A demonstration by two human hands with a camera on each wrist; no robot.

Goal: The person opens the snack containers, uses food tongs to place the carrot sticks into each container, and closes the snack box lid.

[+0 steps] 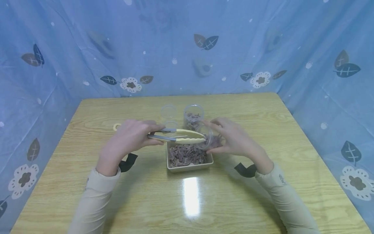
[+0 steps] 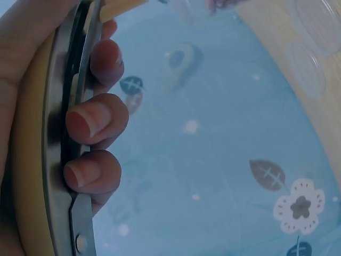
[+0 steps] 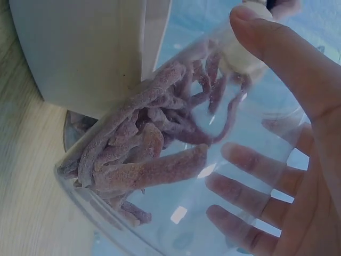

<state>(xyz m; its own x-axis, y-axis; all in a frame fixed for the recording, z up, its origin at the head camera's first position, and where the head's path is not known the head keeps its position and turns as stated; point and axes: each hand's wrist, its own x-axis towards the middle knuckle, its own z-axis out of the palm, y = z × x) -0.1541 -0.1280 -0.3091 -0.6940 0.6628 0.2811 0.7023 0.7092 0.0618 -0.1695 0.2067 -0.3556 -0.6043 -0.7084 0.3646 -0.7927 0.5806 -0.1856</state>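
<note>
My left hand (image 1: 128, 135) grips a pair of metal tongs (image 1: 166, 137) with pale yellow scalloped tips. In the left wrist view, its fingers curl round the tongs' metal arm (image 2: 53, 138). My right hand (image 1: 233, 138) holds a clear plastic jar (image 3: 184, 216) tipped on its side, thumb on one side and fingers spread along the other. Purplish-brown dried strips (image 3: 154, 168) lie inside it. The tong tips reach into the jar's mouth. Below sits a cream rectangular tray (image 1: 190, 168) holding many similar strips (image 1: 187, 155); the tilted jar overlaps its back right corner.
A second clear jar (image 1: 193, 113), upright with strips inside, stands just behind the tray. Two clear round lids (image 1: 168, 111) lie left of it on the wooden table (image 1: 146, 201). Blue patterned curtain (image 1: 175, 48) surrounds the table's back and sides.
</note>
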